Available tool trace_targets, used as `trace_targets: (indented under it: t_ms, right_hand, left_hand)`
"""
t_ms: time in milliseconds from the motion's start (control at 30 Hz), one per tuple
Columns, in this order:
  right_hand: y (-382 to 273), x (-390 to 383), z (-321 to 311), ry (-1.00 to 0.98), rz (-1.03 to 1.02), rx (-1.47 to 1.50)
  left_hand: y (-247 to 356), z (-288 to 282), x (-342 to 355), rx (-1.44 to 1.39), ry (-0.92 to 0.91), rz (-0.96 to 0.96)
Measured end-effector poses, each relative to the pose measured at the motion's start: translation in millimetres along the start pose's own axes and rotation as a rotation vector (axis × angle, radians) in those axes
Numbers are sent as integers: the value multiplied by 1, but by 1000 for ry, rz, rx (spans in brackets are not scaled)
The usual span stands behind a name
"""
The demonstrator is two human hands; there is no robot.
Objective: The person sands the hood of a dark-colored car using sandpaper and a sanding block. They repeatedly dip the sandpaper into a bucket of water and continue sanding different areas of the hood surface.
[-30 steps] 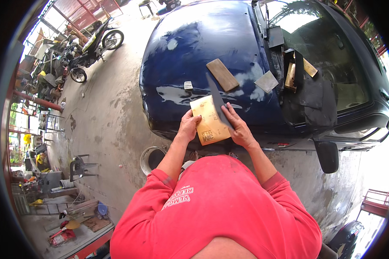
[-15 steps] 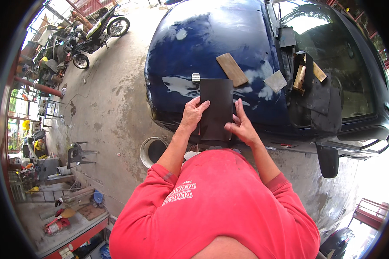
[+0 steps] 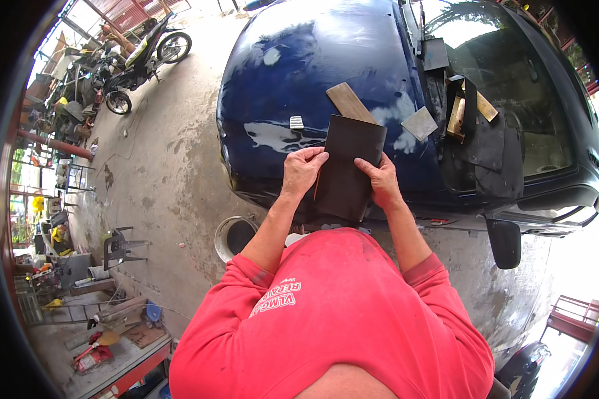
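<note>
In front of me, above the near edge of a dark blue car hood, I hold a dark sheet of sandpaper. My left hand is closed at its left edge, thumb and fingertips pinched together. On the right edge, my right hand grips it, with the thumb on top and the fingers mostly hidden behind. The sheet tilts slightly, its top leaning right. Just beyond it lies a flat wooden block, partly covered by the sheet. A small white ribbed piece rests on the hood to the left.
A grey square pad lies on the hood at right. Dark sheets and wooden pieces sit by the windshield. A bucket stands on the floor near my left forearm. Farther left are a stool and a motorcycle.
My right hand has closed from a loose, spread pose onto the sheet's right edge. The sheet has shifted a little right and turned so its top leans right.
</note>
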State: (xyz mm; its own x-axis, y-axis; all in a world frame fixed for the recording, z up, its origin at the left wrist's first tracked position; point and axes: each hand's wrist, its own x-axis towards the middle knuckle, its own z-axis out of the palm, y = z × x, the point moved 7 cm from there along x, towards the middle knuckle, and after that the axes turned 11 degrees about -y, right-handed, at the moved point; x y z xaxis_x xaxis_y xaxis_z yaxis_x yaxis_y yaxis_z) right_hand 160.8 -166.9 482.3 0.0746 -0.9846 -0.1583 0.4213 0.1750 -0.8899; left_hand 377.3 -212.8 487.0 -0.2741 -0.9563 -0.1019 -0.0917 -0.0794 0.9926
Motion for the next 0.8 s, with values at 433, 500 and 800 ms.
trace_targets:
  t_ms: [433, 500, 800]
  right_hand:
    - [-6, -10, -12, -89, 96, -132]
    - [-13, -11, -10, -127, 66, -203]
    - [-42, -12, -5, -91, 57, -430]
  left_hand:
    - [7, -15, -1, 187, -4, 166]
    - [13, -20, -2, 267, 11, 207]
    - [30, -38, -5, 330, -133, 297]
